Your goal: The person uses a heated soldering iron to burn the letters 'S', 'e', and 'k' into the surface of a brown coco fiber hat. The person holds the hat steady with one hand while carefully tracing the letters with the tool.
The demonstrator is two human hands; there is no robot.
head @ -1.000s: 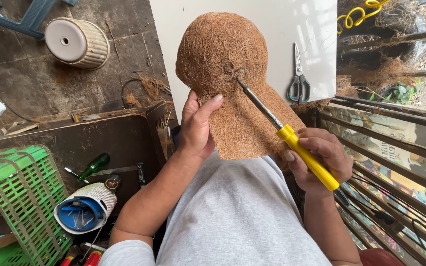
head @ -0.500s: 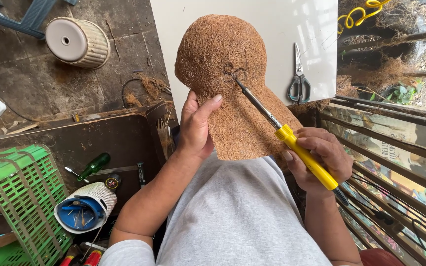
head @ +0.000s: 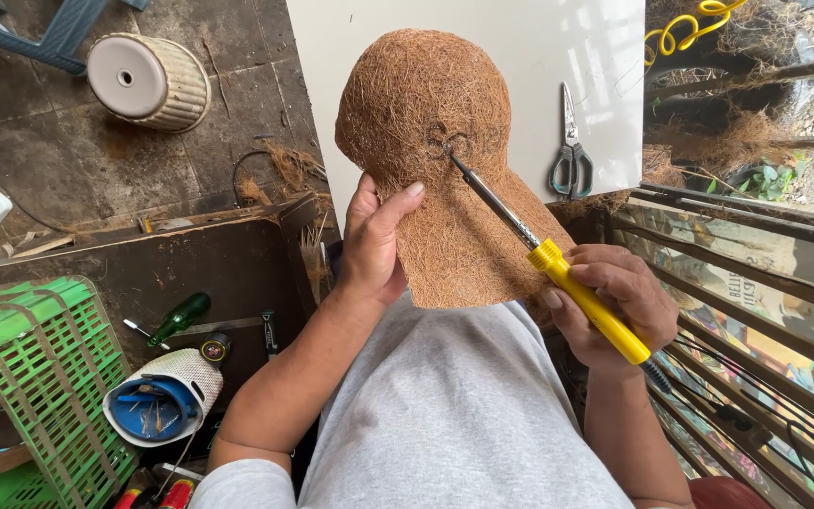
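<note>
The left hand (head: 372,247) lay open against the coir shape (head: 445,160); the right hand (head: 605,306) gripped a yellow-handled tool (head: 558,269) touching it. Left of the shape, a blue-lined pot (head: 160,407) held small bits.

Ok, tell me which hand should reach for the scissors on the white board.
Probably the left hand: it only steadies the coir form, while the right hand holds the yellow-handled tool. The scissors lie rightward, though.

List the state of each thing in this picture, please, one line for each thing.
Brown coconut-fibre form: upright, steadied by left hand.
Yellow-handled tool: gripped by right hand, metal tip touching the fibre.
Grey-handled scissors: closed, flat on white board.
Ribbed cream pot: lying on its side.
Green glass bottle: lying down.
</note>
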